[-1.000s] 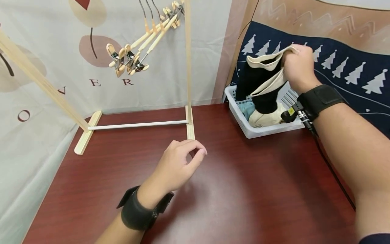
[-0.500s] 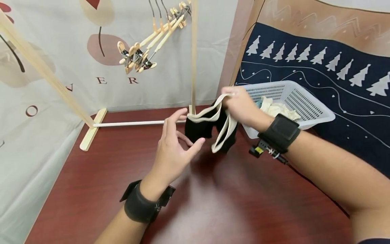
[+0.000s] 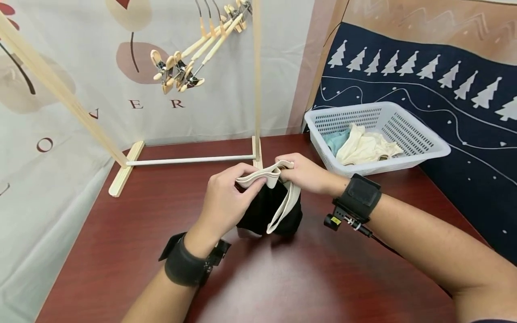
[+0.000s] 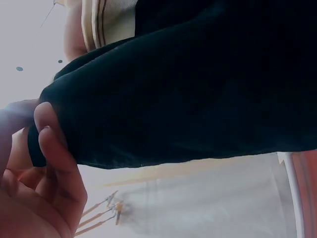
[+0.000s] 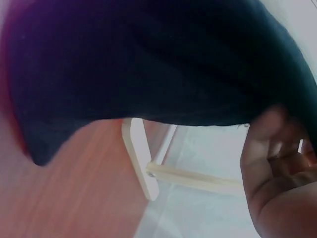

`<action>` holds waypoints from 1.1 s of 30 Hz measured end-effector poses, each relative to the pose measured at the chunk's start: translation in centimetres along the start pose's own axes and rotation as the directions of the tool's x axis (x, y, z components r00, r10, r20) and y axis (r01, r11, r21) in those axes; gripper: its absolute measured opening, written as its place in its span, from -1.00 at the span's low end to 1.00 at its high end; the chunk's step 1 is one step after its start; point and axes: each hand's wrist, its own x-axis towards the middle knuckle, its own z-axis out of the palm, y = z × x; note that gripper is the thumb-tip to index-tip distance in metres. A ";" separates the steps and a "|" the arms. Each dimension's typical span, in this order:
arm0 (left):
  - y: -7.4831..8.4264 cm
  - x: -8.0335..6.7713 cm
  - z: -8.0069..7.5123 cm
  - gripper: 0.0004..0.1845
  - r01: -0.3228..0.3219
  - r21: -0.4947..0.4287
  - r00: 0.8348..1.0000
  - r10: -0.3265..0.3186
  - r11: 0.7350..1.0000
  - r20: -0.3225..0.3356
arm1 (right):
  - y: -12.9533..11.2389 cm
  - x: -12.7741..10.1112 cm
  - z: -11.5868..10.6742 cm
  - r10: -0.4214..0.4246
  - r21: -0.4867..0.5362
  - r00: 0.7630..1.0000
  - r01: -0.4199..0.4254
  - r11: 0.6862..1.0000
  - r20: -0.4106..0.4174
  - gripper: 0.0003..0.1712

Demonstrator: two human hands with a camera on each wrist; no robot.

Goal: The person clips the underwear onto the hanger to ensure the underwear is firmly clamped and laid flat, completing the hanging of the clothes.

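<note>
A black garment with a cream band along its top edge hangs between my hands over the table in the head view; its dark cloth (image 3: 290,220) drops below the cream band (image 3: 286,207). My left hand (image 3: 224,197) pinches the band at its left end, thumb in front. At the other end my right hand (image 3: 308,174) grips the band, its fingertips partly hidden by the cloth. Dark fabric (image 4: 188,99) fills much of the left wrist view, with the left fingers (image 4: 59,158) curled at its edge. In the right wrist view the garment (image 5: 138,64) spreads above the right hand (image 5: 280,183).
A white perforated basket (image 3: 424,154) holds cream cloth (image 3: 365,146) and blue cloth (image 3: 337,141) at the right. Behind the hands stands a wooden rack (image 3: 257,89) with a white lower bar (image 3: 190,160). Several clip hangers (image 3: 206,47) hang from above.
My right hand has brought the black garment out from over the basket, leftward to the table's middle. My left hand, holding nothing before, has taken hold of its cream band.
</note>
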 end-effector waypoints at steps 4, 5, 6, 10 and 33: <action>-0.3 0.2 -0.3 -0.87 0.050 -0.008 0.999 -0.050 0.999 -0.015 | 0.8 -0.2 0.4 -0.016 0.041 0.999 0.015 0.999 0.028 -0.87; -0.4 0.2 -0.4 -0.86 0.064 -0.010 0.998 -0.064 0.998 -0.016 | 1.0 -0.3 0.6 -0.023 0.050 0.999 0.022 0.999 0.035 -0.83; -0.4 0.2 -0.5 -0.86 0.078 -0.011 0.997 -0.078 0.997 -0.017 | 1.2 -0.4 0.8 -0.027 0.057 0.999 0.024 0.998 0.046 -0.77; -0.5 0.0 -0.7 -0.83 0.114 0.008 0.993 -0.114 0.993 -0.015 | 1.9 -0.6 1.6 -0.014 0.016 0.997 0.013 1.000 0.075 -0.54; -2.5 1.0 -2.7 -0.85 0.202 0.072 0.977 -0.196 0.977 -0.084 | 2.5 -3.0 -1.6 0.039 -0.211 0.977 0.006 0.978 0.209 -0.35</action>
